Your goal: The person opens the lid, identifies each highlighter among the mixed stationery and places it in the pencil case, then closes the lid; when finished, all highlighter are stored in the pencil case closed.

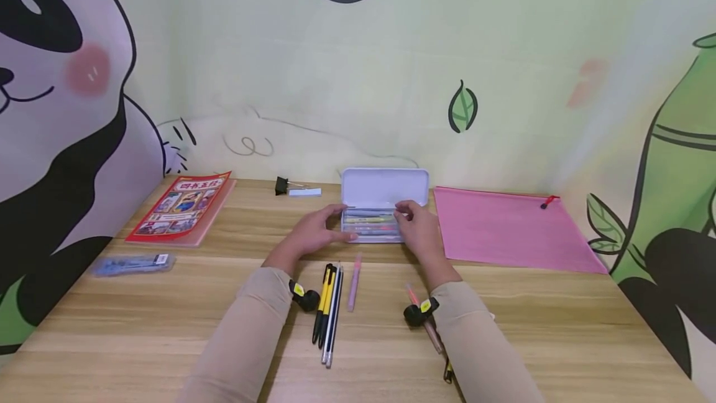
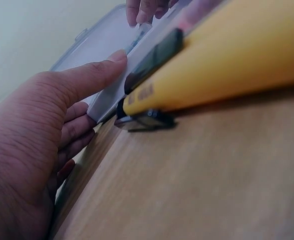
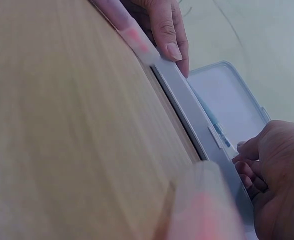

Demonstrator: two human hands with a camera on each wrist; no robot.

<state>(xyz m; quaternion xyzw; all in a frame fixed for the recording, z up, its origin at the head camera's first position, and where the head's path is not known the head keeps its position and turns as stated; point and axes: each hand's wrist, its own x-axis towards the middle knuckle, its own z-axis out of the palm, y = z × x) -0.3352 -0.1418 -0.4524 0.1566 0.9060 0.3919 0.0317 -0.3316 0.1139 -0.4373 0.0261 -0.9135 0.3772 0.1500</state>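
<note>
A pale lilac pencil case [image 1: 385, 186] stands open near the wall, its lid tilted back. Several pens and highlighters [image 1: 369, 221] lie lengthwise in it. My left hand [image 1: 310, 233] holds the case's left end, thumb at the front and fingers round the side. At the right end, my right hand [image 1: 421, 232] pinches the tip of a light blue pen [image 3: 213, 119] inside the case; the curled fingers partly hide it. In front of the case lies a purple highlighter [image 1: 355, 283], beside yellow-and-black pens [image 1: 324, 303] and pencils [image 1: 334, 322].
A pink zip pouch [image 1: 514, 229] lies to the right, a red booklet [image 1: 181, 207] to the left. Nearer is a blue packet [image 1: 134, 264]. A black binder clip [image 1: 281, 186] and a small pale blue bar [image 1: 304, 192] sit behind. A pinkish highlighter [image 1: 432, 334] lies under my right wrist.
</note>
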